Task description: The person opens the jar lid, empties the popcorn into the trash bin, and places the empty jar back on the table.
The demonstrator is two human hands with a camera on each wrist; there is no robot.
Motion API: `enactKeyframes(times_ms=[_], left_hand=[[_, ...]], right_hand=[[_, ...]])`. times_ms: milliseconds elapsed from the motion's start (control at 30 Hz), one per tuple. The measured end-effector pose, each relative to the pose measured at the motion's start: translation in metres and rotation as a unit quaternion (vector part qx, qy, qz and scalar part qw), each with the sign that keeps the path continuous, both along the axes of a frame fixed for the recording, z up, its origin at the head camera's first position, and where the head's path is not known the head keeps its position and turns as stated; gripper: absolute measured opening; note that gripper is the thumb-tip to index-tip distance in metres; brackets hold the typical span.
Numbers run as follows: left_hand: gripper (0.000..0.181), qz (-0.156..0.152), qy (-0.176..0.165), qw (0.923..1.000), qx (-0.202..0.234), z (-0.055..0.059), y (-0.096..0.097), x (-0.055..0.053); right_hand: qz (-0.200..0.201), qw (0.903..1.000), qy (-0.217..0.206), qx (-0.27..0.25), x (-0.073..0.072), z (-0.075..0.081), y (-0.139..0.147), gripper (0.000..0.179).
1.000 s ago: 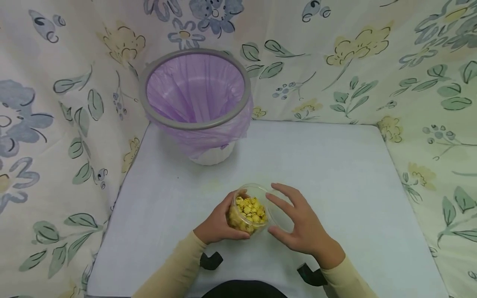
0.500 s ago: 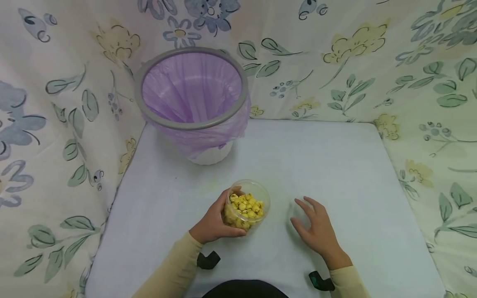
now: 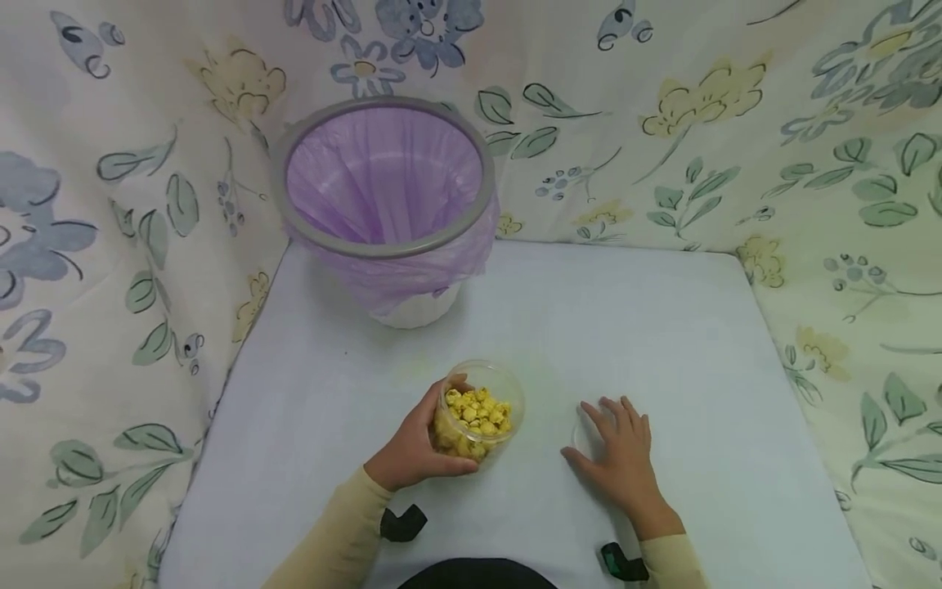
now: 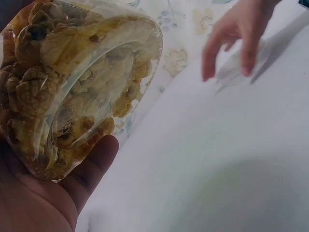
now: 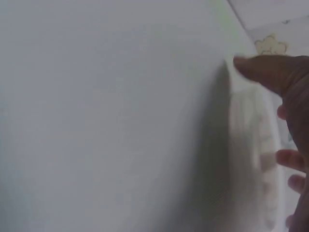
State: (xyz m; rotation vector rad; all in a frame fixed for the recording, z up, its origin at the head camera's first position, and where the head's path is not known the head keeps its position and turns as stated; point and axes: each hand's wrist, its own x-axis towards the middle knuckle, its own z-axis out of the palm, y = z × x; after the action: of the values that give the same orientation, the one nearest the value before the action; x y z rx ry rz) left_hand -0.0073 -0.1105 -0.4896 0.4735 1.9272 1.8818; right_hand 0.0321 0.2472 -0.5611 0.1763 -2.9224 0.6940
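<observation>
Gripping popcorn tub (image 3: 464, 444) with left hand (image 3: 415, 448), right hand (image 3: 624, 462) over lid (image 3: 586, 438).

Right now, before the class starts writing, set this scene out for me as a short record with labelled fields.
Left hand: left hand grips a clear tub
Tub contents: yellow popcorn
Tub state: uncovered, tilted, its base showing in the left wrist view
Right hand: right hand is over a clear lid, fingers spread; contact unclear
Bin: white bin with purple liner and grey rim, beyond the tub
Surface: white table
Backdrop: floral cloth
</observation>
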Motion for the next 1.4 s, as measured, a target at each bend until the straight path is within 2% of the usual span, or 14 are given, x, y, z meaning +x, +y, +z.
enactKeyframes(times_ms=[133, 200, 300, 433, 533, 600, 700, 800, 867, 1033, 1133, 1233, 1400], left_hand=[[0.105, 0.004, 0.009, 0.9999, -0.004, 0.000, -0.004, 0.002], [0.104, 0.007, 0.014, 0.9999, -0.006, -0.001, -0.006, 0.003], [0.104, 0.012, 0.020, 0.9997, -0.005, -0.003, -0.008, 0.004], [0.105, 0.017, 0.029, 0.9994, -0.001, -0.003, -0.009, 0.005], [0.105, 0.018, 0.030, 0.9994, 0.000, -0.002, -0.010, 0.006], [0.104, 0.019, 0.032, 0.9993, 0.000, -0.001, -0.011, 0.007], [0.105, 0.021, 0.033, 0.9992, 0.001, 0.001, -0.013, 0.008], [0.105, 0.020, 0.034, 0.9992, 0.003, 0.002, -0.015, 0.008], [0.105, 0.018, 0.029, 0.9994, 0.001, 0.003, -0.016, 0.009], [0.105, 0.022, 0.024, 0.9994, -0.009, 0.003, -0.020, 0.010], [0.106, 0.028, 0.037, 0.9988, -0.014, 0.006, -0.024, 0.009], [0.108, 0.037, 0.053, 0.9978, -0.018, 0.013, -0.029, 0.007], [0.109, 0.048, 0.082, 0.9951, -0.029, 0.032, -0.041, 0.002]], right_hand=[[0.021, 0.9989, 0.040, -0.010, -0.022, 0.022, -0.015, 0.077], [0.042, 0.9966, 0.065, -0.027, -0.040, 0.040, -0.027, 0.074], [0.080, 0.9901, 0.105, -0.046, -0.071, 0.076, -0.047, 0.073], [0.146, 0.9739, 0.168, -0.046, -0.114, 0.130, -0.074, 0.075], [0.191, 0.9583, 0.209, -0.040, -0.140, 0.166, -0.094, 0.077], [0.216, 0.9485, 0.228, -0.038, -0.152, 0.185, -0.110, 0.077], [0.256, 0.9316, 0.256, -0.029, -0.168, 0.204, -0.132, 0.075], [0.287, 0.9203, 0.265, -0.010, -0.181, 0.216, -0.150, 0.072], [0.305, 0.9185, 0.251, 0.002, -0.189, 0.220, -0.157, 0.070], [0.339, 0.9232, 0.181, 0.014, -0.200, 0.223, -0.168, 0.057], [0.338, 0.9258, 0.169, 0.020, -0.205, 0.223, -0.173, 0.040], [0.328, 0.9265, 0.178, 0.045, -0.211, 0.225, -0.176, 0.028], [0.332, 0.9175, 0.194, 0.102, -0.218, 0.230, -0.179, 0.020]])
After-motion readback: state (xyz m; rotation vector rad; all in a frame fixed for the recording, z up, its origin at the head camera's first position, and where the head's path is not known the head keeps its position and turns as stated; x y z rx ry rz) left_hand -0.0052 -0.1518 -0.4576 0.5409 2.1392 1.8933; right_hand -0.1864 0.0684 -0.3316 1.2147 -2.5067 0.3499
